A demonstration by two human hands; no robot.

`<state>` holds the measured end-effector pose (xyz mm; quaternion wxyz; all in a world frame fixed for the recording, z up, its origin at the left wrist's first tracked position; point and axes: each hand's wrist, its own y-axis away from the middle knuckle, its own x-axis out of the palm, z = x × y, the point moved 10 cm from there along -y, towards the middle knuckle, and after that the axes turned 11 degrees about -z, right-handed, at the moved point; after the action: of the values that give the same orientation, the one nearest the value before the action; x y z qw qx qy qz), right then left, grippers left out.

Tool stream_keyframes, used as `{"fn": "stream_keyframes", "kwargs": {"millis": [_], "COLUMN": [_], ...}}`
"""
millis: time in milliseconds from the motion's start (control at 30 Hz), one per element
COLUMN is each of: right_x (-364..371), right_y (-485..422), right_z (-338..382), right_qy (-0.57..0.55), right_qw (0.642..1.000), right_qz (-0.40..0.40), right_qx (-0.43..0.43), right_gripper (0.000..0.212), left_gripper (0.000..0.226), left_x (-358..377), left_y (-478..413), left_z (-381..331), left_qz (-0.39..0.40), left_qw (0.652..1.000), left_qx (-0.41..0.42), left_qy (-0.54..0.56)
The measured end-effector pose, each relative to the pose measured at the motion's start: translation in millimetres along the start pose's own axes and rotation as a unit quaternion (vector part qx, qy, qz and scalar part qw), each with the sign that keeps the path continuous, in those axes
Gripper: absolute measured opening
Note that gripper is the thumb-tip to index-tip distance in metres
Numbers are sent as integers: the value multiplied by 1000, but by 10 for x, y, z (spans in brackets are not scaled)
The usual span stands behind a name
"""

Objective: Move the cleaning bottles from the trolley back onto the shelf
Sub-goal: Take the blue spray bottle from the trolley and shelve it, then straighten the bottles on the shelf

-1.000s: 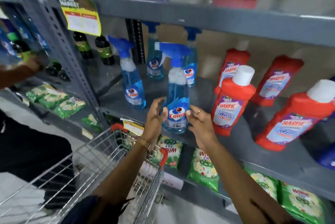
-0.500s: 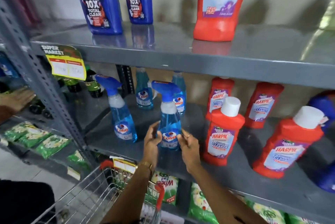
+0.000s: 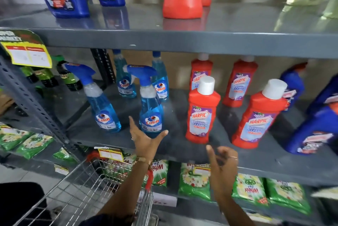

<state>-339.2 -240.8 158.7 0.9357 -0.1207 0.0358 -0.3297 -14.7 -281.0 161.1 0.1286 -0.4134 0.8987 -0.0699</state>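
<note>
A blue Colin spray bottle [image 3: 150,108] stands upright on the grey middle shelf [image 3: 175,145], near its front edge. My left hand [image 3: 144,143] is just below and in front of it, fingers spread, not touching it. My right hand [image 3: 222,167] hangs lower to the right, fingers loosely curled with nothing in them. A second Colin spray bottle [image 3: 102,103] stands to the left. The wire trolley [image 3: 76,194] is at the bottom left; I see no bottles in the part that shows.
Two more Colin bottles [image 3: 126,81] stand at the back. Red Harpic bottles [image 3: 203,110] fill the shelf to the right, blue bottles [image 3: 314,121] further right. Blue and red bottles stand on the top shelf [image 3: 164,35]. Green detergent packs [image 3: 197,182] lie below.
Both hands have let go of the Colin spray bottle and drawn back; it now stands alone on the shelf. The view has tilted upward.
</note>
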Motion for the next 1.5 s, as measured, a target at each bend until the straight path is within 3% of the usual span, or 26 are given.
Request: {"fn": "stream_keyframes", "kwargs": {"millis": [100, 200, 300, 367, 467, 533, 633, 833, 1000, 1167, 1300, 1400, 1500], "right_x": [-514, -541, -423, -436, -469, -465, -466, -496, -530, -489, -589, -1191, -1724], "right_y": [-422, -825, -1067, -1099, -1064, -1060, -1081, -1066, -1073, -1049, -989, -1077, -1485], "right_z": [32, -48, -156, -222, -247, -248, -244, -271, -337, -321, -259, -129, -100], "right_qy": [100, 187, 172, 159, 168, 169, 166, 158, 165, 160, 93, 52, 104], "right_qw": [985, 973, 982, 984, 981, 980, 981, 984, 984, 986, 994, 982, 961], "right_qz": [-136, -132, -80, -80, -96, -101, -96, -81, -72, -53, -53, -178, -246], "right_qx": [-30, -6, 1, 15, 10, 4, 3, 1, 9, 13, 18, -41, -68], "right_gripper": [72, 114, 101, 82, 75, 75, 75, 73, 78, 82, 106, 102, 117], "left_gripper": [138, 128, 123, 124, 129, 120, 109, 127, 122, 118, 126, 116, 94], "left_x": [55, 94, 80, 92, 8, -8, 243, 991, 1199, 1205, 1135, 960, 1163], "left_y": [-66, -59, -29, -10, 111, 392, 949, 1192, 1175, 1177, 1193, 1414, 2019], "left_z": [-33, 17, 10, -40, -148, -318, -462, -580, -535, -471, -523, -689, -920], "left_qz": [-30, -38, -48, -40, -66, -73, -1, 96, 81, 60, 31, -2, 96], "left_qw": [997, 994, 994, 993, 986, 976, 970, 985, 985, 978, 982, 982, 935], "left_qx": [26, 36, 40, 49, 60, 134, 203, 99, 51, 53, 63, 144, 314], "left_qy": [-66, -98, -92, -96, -143, -157, -135, -105, -147, -191, -175, -122, -133]}}
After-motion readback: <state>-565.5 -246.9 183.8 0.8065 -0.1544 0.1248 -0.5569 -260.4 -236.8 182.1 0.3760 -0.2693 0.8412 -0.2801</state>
